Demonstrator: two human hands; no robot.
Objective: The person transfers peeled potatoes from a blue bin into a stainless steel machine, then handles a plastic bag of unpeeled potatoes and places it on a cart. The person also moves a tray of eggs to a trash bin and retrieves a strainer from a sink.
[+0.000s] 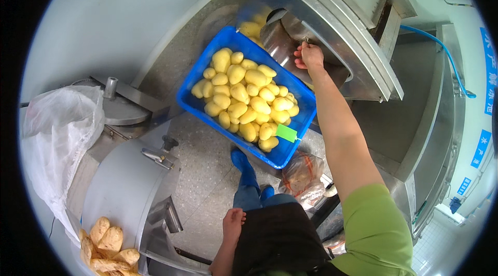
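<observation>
My right arm reaches forward over a steel basin (340, 72). My right hand (309, 56) is inside its opening, with its fingers curled by a small shiny part; whether it grips that part is hard to see. My left hand (234, 222) hangs low beside my black apron (280, 239), loosely closed, with nothing showing in it. In front of me a blue plastic crate (194, 100) stands tilted across the view, heaped with peeled yellow potatoes (239, 92). A flat bright green piece (287, 133) lies at its near right corner.
Left stands a rounded steel machine (122, 185), with a white plastic bag (65, 130) and lumpy tan pieces (110, 242) beside it. A filled clear bag (301, 175) sits below the crate's near corner. At right are a deep steel tank (397, 125) and a blue hose (441, 45).
</observation>
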